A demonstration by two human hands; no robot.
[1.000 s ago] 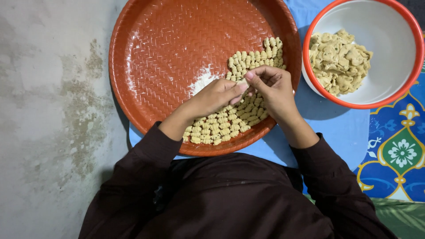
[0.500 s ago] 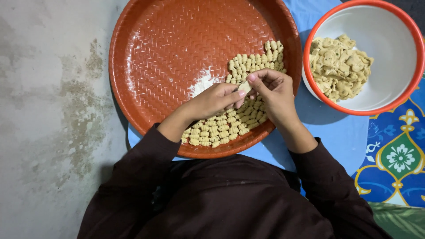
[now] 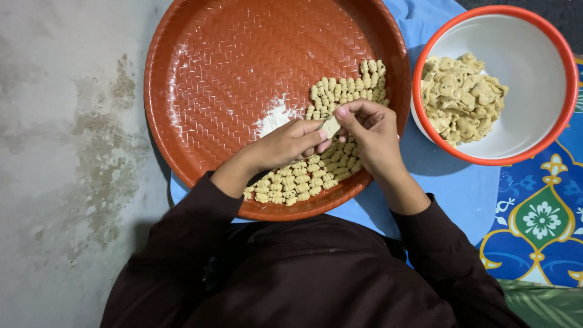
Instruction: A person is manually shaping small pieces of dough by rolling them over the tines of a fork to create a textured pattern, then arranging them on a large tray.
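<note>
My left hand (image 3: 285, 146) and my right hand (image 3: 371, 135) meet over the lower right part of a large round red-brown tray (image 3: 231, 67) with a woven pattern. Between the fingertips of both hands is a small pale dough piece (image 3: 331, 126). Several small ridged dough shapes (image 3: 340, 91) lie in a band on the tray under and around my hands. A patch of white flour (image 3: 273, 118) sits near the tray's middle.
A white bowl with a red rim (image 3: 534, 109) stands to the right, holding flat cut dough pieces (image 3: 461, 97). Tray and bowl rest on a blue cloth (image 3: 461, 194). A patterned blue mat (image 3: 540, 218) lies at the right. Grey concrete floor (image 3: 67, 152) is on the left.
My hands have stayed together over the tray, working the small dough piece between the fingertips. The view has shifted slightly.
</note>
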